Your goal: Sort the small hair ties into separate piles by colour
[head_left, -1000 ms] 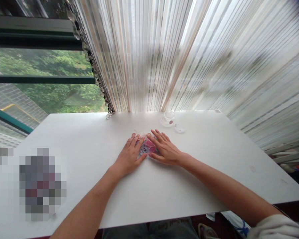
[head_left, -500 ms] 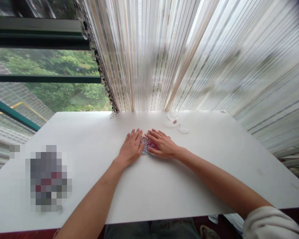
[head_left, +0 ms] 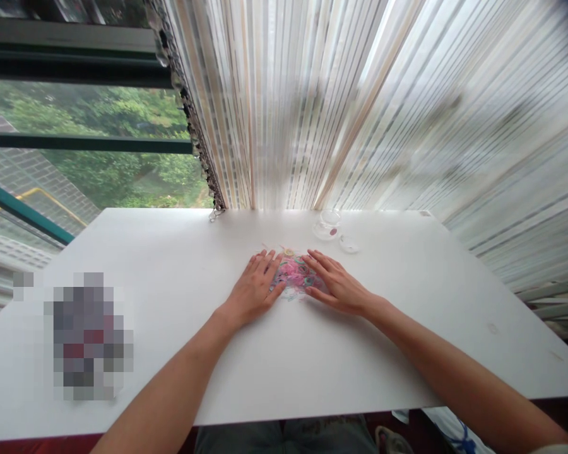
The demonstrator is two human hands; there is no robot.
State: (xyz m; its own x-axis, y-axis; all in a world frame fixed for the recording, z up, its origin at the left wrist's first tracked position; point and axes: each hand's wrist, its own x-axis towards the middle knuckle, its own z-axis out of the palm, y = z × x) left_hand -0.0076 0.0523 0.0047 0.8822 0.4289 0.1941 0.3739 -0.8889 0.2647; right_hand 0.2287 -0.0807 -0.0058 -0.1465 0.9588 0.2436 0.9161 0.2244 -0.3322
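Note:
A loose pile of small, thin, colourful bands (head_left: 293, 272), mostly pink with some green and yellow, lies on the white table (head_left: 246, 384). They look like little rubber bands. My left hand (head_left: 258, 284) rests palm down over the pile's left edge, fingers stretched forward. On the opposite side, my right hand (head_left: 334, 280) lies with fingers spread over the right edge. Parts of the pile under both palms are hidden. Between the hands the middle of the pile shows.
Beyond my right hand stand a clear round container (head_left: 326, 227) with a reddish spot and a small clear lid-like piece (head_left: 349, 244). A pixelated object (head_left: 88, 340) sits at the table's left. A striped string curtain (head_left: 284, 126) hangs along the back edge, beside a window (head_left: 123, 145).
My right hand has moved right, away from the left hand, so the gap between them is wider. Much more of the coloured pile now shows, spread between the hands.

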